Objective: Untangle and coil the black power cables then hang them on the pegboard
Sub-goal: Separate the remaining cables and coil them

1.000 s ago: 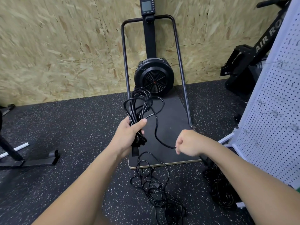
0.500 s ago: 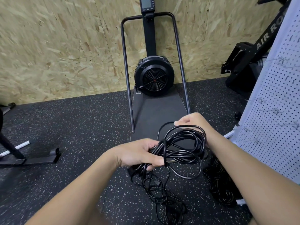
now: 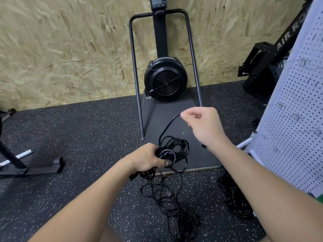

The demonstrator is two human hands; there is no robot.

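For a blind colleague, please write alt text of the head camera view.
The left hand grips a coiled bunch of black cable while the right hand pinches one strand pulled up from it. More cable lies tangled on the floor; a white pegboard stands at right.

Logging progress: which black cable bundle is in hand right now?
The coil gripped by the left hand, its strand pinched by the right hand. The other bundle lies untouched by the pegboard.

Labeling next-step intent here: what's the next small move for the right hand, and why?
Probably bring the right hand back to the left hand and lay the strand it pinches as one more loop on the coil gripped there. That strand already runs up from the coil, and a loose tangle of cable on the floor is not yet coiled.
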